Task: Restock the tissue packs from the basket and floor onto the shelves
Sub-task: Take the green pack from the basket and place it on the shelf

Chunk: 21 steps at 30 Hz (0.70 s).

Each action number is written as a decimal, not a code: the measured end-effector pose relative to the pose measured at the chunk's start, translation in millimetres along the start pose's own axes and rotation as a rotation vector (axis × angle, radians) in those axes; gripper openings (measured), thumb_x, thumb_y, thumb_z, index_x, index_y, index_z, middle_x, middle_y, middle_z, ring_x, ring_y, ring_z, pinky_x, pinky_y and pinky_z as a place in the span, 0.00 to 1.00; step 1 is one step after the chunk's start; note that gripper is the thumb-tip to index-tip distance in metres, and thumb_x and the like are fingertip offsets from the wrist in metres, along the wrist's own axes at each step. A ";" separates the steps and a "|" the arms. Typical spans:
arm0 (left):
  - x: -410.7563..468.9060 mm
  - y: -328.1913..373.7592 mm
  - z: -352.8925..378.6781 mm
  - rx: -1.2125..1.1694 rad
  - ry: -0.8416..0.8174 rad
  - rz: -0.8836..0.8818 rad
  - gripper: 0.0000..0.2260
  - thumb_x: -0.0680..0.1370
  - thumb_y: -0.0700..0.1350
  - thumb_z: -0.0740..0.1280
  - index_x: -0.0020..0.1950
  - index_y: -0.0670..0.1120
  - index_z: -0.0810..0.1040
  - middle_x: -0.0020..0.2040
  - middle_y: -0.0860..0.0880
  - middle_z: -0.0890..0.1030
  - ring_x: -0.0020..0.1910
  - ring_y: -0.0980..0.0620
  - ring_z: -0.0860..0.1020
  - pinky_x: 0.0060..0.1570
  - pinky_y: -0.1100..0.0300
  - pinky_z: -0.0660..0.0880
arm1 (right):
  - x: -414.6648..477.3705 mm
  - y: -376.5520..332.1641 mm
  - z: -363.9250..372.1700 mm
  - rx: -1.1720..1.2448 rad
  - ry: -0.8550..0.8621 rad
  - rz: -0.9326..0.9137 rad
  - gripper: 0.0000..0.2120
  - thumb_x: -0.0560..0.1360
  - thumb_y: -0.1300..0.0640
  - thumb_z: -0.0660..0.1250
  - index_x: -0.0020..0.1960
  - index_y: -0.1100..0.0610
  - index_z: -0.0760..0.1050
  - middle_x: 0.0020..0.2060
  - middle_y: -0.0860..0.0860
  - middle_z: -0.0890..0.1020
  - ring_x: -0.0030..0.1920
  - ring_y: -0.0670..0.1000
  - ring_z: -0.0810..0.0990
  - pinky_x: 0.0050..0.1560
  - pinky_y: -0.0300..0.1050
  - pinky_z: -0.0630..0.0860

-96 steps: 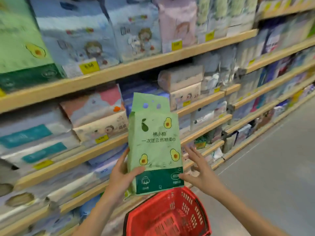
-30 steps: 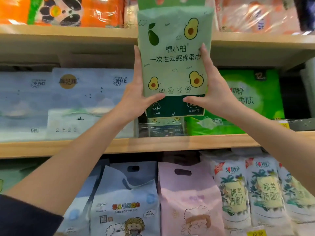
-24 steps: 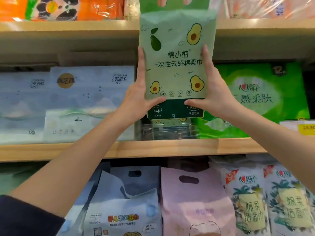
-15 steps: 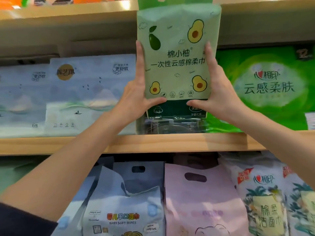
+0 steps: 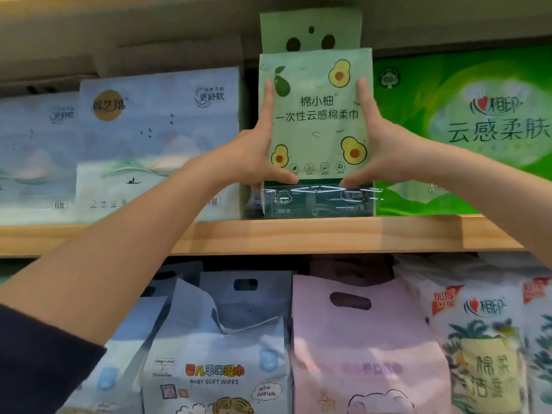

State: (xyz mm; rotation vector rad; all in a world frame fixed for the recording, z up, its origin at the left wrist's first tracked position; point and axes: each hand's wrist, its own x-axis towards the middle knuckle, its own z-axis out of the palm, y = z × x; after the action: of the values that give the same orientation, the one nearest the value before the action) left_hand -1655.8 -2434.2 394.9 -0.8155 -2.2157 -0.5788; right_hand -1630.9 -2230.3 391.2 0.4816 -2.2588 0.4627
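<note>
A pale green tissue pack (image 5: 316,127) printed with avocados stands upright on the wooden shelf (image 5: 298,234), behind a clear plastic lip that covers its dark green base. My left hand (image 5: 254,156) grips its left edge and my right hand (image 5: 379,150) grips its right edge, thumbs under the printed face. The pack fills the gap between a pale blue tissue pack (image 5: 158,138) and a bright green tissue pack (image 5: 466,130).
Below the shelf stand handled bags: a blue baby wipes bag (image 5: 215,348), a pink bag (image 5: 364,348) and a floral white pack (image 5: 484,339). The underside of the shelf above sits close over the green pack's handle tab (image 5: 310,31).
Both hands have lowered the avocado pack from in front of the upper shelf down into the gap, so its base now sits on the shelf behind the clear lip.
</note>
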 end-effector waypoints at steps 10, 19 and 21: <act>24.2 -9.7 11.3 0.015 -0.101 -0.182 0.58 0.69 0.44 0.74 0.66 0.57 0.20 0.55 0.40 0.76 0.32 0.50 0.75 0.22 0.66 0.73 | 29.2 10.3 10.9 -0.151 -0.140 0.109 0.61 0.67 0.59 0.74 0.67 0.49 0.20 0.48 0.61 0.76 0.34 0.51 0.77 0.39 0.46 0.73; 39.7 -16.4 17.2 0.044 -0.145 -0.238 0.58 0.70 0.44 0.73 0.66 0.53 0.19 0.61 0.41 0.75 0.38 0.47 0.79 0.25 0.64 0.77 | 39.1 15.2 14.9 -0.135 -0.147 0.104 0.61 0.66 0.60 0.74 0.69 0.50 0.22 0.46 0.57 0.71 0.33 0.50 0.76 0.28 0.38 0.73; 38.6 -16.2 16.7 0.048 -0.138 -0.236 0.58 0.70 0.44 0.73 0.66 0.53 0.19 0.59 0.40 0.75 0.34 0.48 0.78 0.23 0.65 0.75 | 39.5 15.7 15.0 -0.126 -0.144 0.102 0.61 0.66 0.60 0.74 0.69 0.50 0.22 0.45 0.56 0.72 0.33 0.50 0.77 0.30 0.39 0.74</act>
State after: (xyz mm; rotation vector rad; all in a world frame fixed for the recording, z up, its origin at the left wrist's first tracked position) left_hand -1696.2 -2420.8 409.6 -0.5885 -2.4635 -0.5935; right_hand -1672.6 -2231.5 408.3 0.3457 -2.4423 0.3428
